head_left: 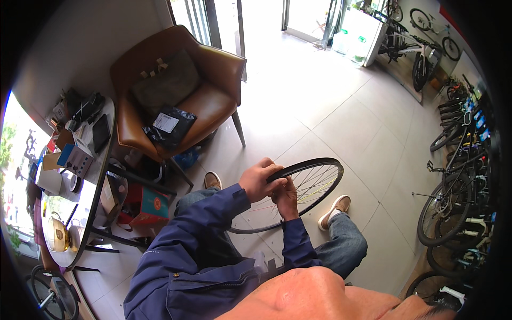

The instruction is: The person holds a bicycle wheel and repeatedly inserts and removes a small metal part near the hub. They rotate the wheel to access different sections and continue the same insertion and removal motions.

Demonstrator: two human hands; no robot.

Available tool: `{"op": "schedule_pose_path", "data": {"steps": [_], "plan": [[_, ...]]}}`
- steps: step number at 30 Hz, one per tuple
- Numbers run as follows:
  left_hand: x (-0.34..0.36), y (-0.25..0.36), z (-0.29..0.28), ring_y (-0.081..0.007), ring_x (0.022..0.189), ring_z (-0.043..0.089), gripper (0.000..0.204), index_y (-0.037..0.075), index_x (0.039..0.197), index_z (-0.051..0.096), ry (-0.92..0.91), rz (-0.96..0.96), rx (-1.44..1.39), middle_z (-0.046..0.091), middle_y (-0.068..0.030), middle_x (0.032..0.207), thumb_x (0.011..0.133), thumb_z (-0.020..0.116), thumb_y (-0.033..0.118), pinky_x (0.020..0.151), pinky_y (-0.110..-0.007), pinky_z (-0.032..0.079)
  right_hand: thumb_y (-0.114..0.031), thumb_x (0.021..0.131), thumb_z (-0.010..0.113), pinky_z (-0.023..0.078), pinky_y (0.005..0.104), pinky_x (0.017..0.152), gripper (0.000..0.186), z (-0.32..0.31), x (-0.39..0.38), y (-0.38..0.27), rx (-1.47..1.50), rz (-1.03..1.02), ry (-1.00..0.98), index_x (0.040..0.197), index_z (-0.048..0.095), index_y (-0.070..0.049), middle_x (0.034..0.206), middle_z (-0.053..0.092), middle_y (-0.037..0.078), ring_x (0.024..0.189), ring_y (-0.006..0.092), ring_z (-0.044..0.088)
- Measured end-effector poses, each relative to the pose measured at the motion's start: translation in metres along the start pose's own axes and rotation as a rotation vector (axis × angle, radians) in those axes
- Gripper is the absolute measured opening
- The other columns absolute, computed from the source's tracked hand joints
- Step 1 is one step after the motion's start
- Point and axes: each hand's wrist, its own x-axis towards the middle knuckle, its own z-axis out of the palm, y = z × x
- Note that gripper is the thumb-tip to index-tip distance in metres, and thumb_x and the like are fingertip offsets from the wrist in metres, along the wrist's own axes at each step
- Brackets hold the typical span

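Pale square floor tiles (325, 114) extend through a bright shop interior toward glazed doors (312, 18) at the far side. Along the right stands a dense row of bicycles (447, 209), overlapping one another, their wheels toward the aisle. Far left, a brown armchair (223, 60) on dark legs faces the open floor. Left of it and nearer, a table (88, 209) with a pale top and dark edge carries assorted articles.

Near the centre, a bicycle wheel (304, 166) with a black outer ring and thin spokes is held tilted above the tiles, between the person's feet. A grey cushion (178, 77) leans in the armchair; a red box (150, 205) rests low beside the table. On the seat lies a black package (180, 129) with a white label. Tan shoes (336, 211) cover the feet. Both hands are together at the wheel's left part: the left hand (260, 180) is clamped on the black ring, and the right hand (286, 199) is just beneath, its exact grip indeterminable. On the table's near end stands a glass teapot (56, 234).
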Motion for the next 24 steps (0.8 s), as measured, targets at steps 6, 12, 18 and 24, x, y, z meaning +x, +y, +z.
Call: {"op": "schedule_pose_path", "data": {"steps": [6,12,18,24], "plan": [[0.0007,-0.0017,-0.0013,-0.0336,0.093,0.076,0.04,0.004,0.13,0.078,0.002,0.021,0.001,0.071,-0.0163,0.113,0.097,0.088,0.025,0.082,-0.041,0.063,-0.032,0.115,0.069,0.038,0.02,0.053,0.02,-0.0034,0.0012,-0.0058,-0.019,-0.004,-0.024,0.122,0.065,-0.014,0.081,0.06,-0.008,0.064,0.0011,0.053],[-0.0008,-0.0012,-0.0007,-0.0334,0.094,0.076,0.041,0.003,0.131,0.078,-0.007,0.031,-0.006,0.071,-0.0162,0.113,0.097,0.088,0.025,0.083,-0.04,0.062,-0.033,0.113,0.073,0.036,0.0205,0.053,0.022,-0.0016,0.0002,-0.0048,-0.011,0.01,0.02,0.121,0.066,-0.014,0.08,0.057,-0.009,0.063,0.0003,0.048],[-0.0001,-0.0055,0.0003,-0.0355,0.096,0.076,0.044,0.007,0.131,0.078,0.001,0.025,-0.006,0.072,-0.0142,0.114,0.098,0.086,0.036,0.082,-0.043,0.063,-0.034,0.111,0.075,0.035,0.0197,0.052,0.023,-0.0045,0.001,-0.0015,0.024,0.026,0.026,0.122,0.067,-0.015,0.08,0.057,-0.01,0.061,-0.0003,0.047],[-0.001,-0.0026,-0.0003,-0.0357,0.096,0.076,0.043,0.009,0.13,0.078,0.002,0.032,-0.006,0.072,-0.0144,0.113,0.097,0.086,0.036,0.082,-0.042,0.062,-0.038,0.11,0.076,0.035,0.0192,0.052,0.029,-0.001,0.0016,0.0009,0.075,0.024,0.043,0.127,0.067,-0.015,0.082,0.057,-0.01,0.063,-0.001,0.047]]}}
